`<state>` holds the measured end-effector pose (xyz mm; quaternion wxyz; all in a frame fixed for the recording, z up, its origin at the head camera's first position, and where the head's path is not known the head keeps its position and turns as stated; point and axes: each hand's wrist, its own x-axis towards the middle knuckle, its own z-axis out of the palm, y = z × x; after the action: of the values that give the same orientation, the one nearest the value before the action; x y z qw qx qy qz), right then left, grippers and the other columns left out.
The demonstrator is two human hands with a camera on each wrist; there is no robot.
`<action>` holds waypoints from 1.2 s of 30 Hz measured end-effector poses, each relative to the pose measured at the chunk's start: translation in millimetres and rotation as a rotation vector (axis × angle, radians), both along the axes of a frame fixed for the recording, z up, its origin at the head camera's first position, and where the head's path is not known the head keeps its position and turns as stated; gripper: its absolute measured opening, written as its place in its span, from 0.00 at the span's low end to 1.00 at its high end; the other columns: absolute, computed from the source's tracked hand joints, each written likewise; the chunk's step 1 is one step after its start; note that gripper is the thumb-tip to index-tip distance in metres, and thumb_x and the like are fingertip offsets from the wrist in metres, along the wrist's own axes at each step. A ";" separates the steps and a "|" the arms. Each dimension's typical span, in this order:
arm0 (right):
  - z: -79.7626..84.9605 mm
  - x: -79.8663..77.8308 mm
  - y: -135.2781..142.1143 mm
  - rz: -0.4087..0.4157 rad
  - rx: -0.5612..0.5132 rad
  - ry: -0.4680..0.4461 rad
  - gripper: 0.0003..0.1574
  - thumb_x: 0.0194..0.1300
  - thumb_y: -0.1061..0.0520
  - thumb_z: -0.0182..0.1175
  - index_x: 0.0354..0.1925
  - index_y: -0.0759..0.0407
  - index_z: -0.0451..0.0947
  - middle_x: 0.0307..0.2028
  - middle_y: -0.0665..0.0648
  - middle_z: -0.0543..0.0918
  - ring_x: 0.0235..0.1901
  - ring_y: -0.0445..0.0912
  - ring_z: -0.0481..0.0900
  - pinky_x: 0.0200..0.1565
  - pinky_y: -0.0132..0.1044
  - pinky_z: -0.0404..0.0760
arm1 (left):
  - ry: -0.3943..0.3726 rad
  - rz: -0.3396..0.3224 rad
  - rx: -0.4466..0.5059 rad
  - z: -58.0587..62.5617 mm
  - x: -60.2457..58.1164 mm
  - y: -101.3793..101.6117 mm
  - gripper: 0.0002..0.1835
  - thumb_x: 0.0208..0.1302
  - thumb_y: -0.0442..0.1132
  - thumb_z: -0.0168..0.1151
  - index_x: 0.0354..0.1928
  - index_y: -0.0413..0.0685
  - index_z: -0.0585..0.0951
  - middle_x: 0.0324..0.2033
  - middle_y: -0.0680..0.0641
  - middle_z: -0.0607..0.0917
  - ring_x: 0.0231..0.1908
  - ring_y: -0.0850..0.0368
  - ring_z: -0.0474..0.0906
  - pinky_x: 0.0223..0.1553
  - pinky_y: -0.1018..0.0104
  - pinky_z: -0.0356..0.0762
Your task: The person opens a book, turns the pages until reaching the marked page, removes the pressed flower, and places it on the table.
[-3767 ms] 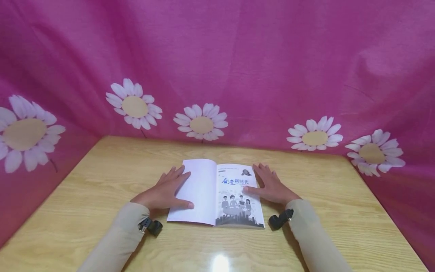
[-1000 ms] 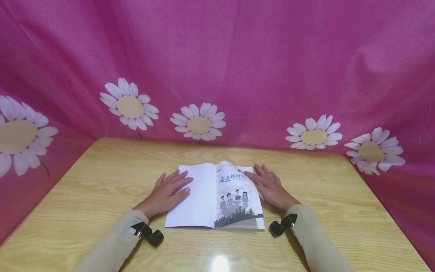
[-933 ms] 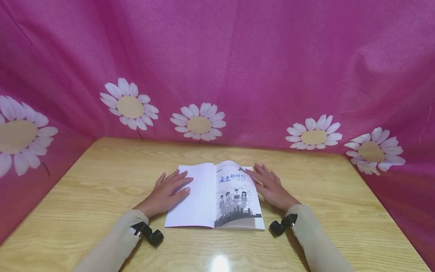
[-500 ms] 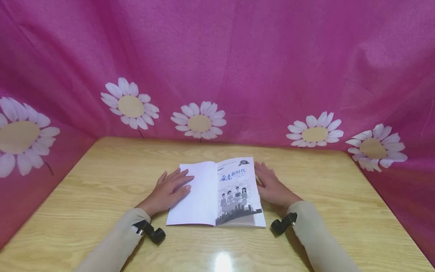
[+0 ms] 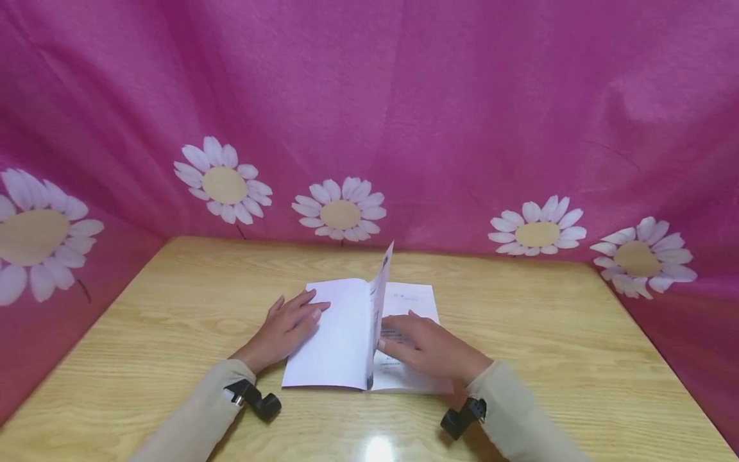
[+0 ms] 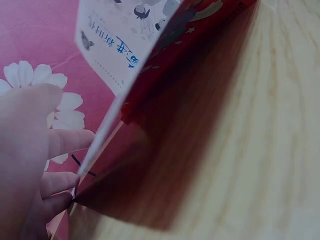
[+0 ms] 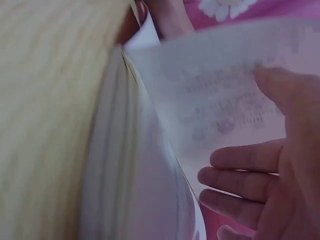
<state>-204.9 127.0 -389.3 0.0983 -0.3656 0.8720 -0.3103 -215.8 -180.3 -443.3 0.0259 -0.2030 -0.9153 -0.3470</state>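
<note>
A paperback book lies spread on the table, its left side blank white. One page with grey print stands nearly upright at the spine. My right hand is over the right side, fingers extended, its fingertips against or close by that page. The right wrist view shows the fingers straight beside the printed page, pinching nothing. My left hand rests on the left side near its outer edge. In the left wrist view its fingers lie along that edge, and the red cover shows underneath.
The light wooden table extends around the book. A pink cloth with white daisies hangs along the back and sides. A black wrist camera sits on the left sleeve, another camera on the right.
The right hand has moved left, from the book's right edge over its right side. The title page has swung up from nearly flat to upright, uncovering the page beneath. The left hand stays put.
</note>
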 end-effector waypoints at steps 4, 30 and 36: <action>-0.9 9.2 -9.0 -0.031 -0.008 0.003 0.37 0.70 0.34 0.49 0.65 0.54 0.70 0.62 0.50 0.75 0.65 0.45 0.67 0.67 0.47 0.62 | -0.002 0.005 -0.002 2.1 1.0 0.4 0.25 0.76 0.57 0.39 0.65 0.58 0.74 0.71 0.44 0.63 0.73 0.46 0.50 0.69 0.40 0.30; -19.5 25.3 -28.1 0.040 0.077 0.036 0.42 0.71 0.30 0.40 0.69 0.54 0.66 0.73 0.52 0.58 0.73 0.49 0.49 0.71 0.51 0.49 | 0.002 0.065 0.109 1.2 1.8 1.4 0.29 0.68 0.58 0.54 0.69 0.65 0.68 0.74 0.41 0.51 0.71 0.38 0.47 0.63 0.28 0.49; -15.5 11.8 -15.4 -0.025 0.075 -0.003 0.42 0.70 0.29 0.42 0.70 0.51 0.64 0.74 0.52 0.54 0.74 0.49 0.45 0.71 0.53 0.48 | 0.005 0.079 0.011 -1.6 2.1 3.2 0.32 0.60 0.64 0.60 0.66 0.64 0.73 0.74 0.41 0.51 0.71 0.36 0.46 0.62 0.28 0.49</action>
<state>-193.2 111.6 -404.8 0.1092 -0.3500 0.8875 -0.2790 -213.7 -177.1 -444.8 0.0432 -0.1673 -0.9206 -0.3501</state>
